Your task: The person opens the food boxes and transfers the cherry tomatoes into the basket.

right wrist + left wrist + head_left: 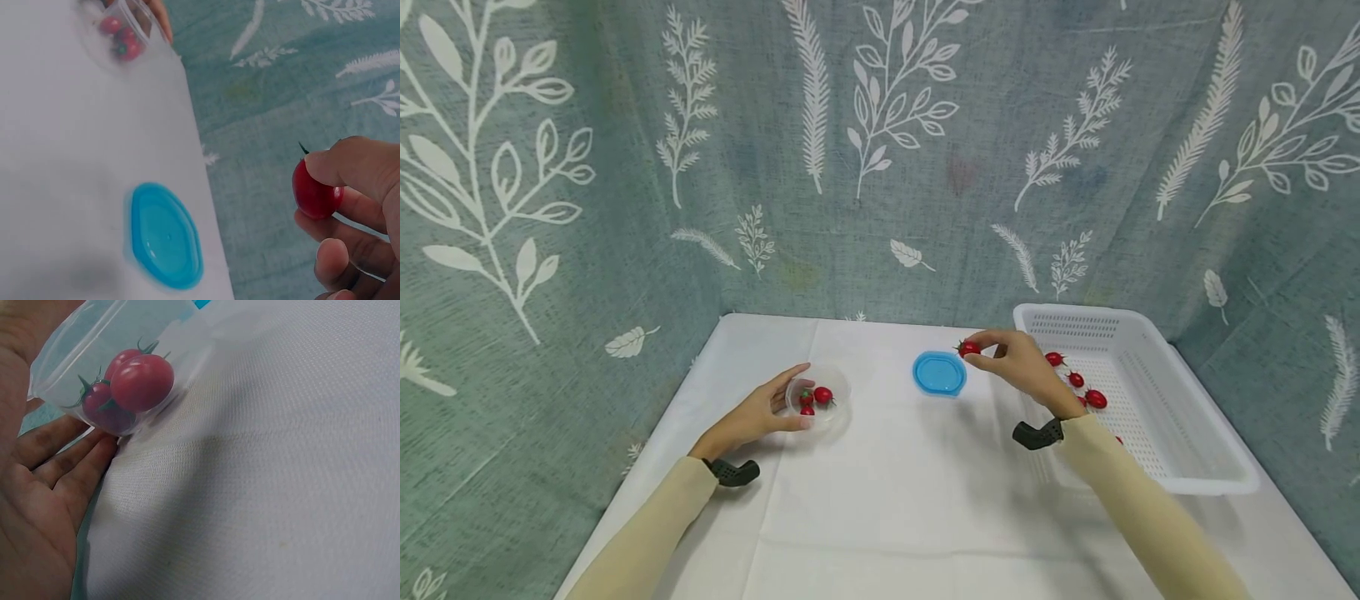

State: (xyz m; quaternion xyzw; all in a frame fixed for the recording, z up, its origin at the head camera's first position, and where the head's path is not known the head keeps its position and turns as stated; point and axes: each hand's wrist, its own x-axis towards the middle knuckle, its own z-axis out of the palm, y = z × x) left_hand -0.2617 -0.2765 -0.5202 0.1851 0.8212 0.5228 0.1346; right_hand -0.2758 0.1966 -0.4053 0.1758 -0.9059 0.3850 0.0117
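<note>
My right hand [1018,367] pinches a red cherry tomato [312,194] with a green stem between thumb and fingers, above the table beside the blue lid [939,373]. Another bit of red shows behind that tomato in the right wrist view; I cannot tell whether it is a second one. On the left, my left hand [767,410] holds a clear plastic tub [842,407] from its side, thumb in front and fingers behind. Three cherry tomatoes [144,382] lie at the bottom of the tub, seen through its wall in the left wrist view.
A white perforated basket [1198,417] stands at the right with several cherry tomatoes [1096,399] in it, partly hidden by my right forearm. White cloth covers the table [880,500]. A green leaf-patterned curtain [865,233] hangs behind and beside it.
</note>
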